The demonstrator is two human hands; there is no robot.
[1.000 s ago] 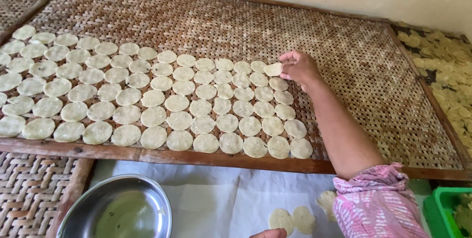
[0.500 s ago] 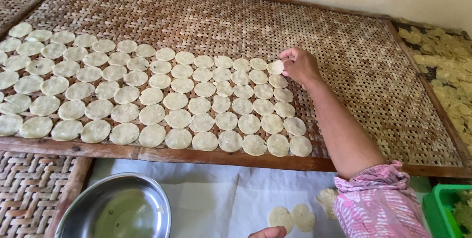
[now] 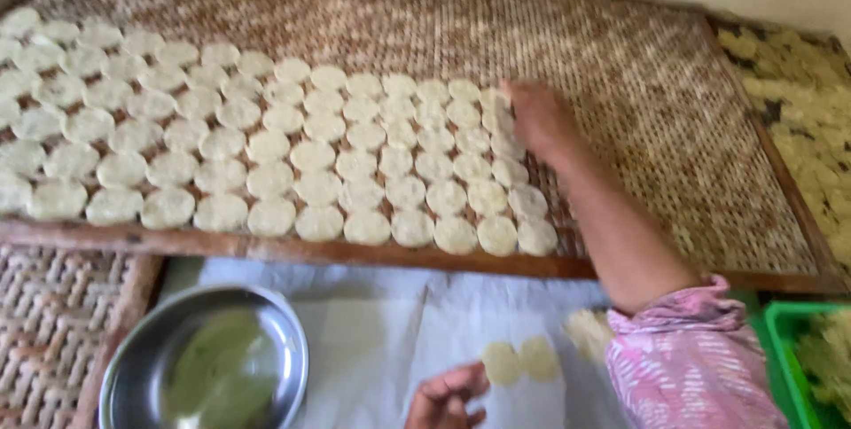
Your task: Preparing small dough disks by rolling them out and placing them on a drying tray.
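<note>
- My right hand [image 3: 536,119] is out over the woven drying tray [image 3: 638,74], resting at the far right end of the rows of pale round discs [image 3: 292,159].
- Its fingers are curled down onto the disc at the top of the last column; motion blur hides the fingertips, so I cannot tell whether it is pinching that disc or has let it go.
- The discs lie flat in neat rows, edge to edge, filling the left and middle of the tray down to its wooden front rail [image 3: 292,250]; the tray's right part is bare weave.
- My left hand [image 3: 446,398] is low at the bottom edge, fingers loosely bent, holding nothing I can see, resting on the white cloth [image 3: 372,331].
- Just beside its fingertips, two more discs [image 3: 519,361] lie on the cloth, touching each other.
- A steel bowl [image 3: 208,362] sits on the cloth to the left, well apart from the hand.
- My pink patterned sleeve [image 3: 687,362] covers the right upper arm; a green crate [image 3: 784,349] shows beside it at the right edge.
</note>
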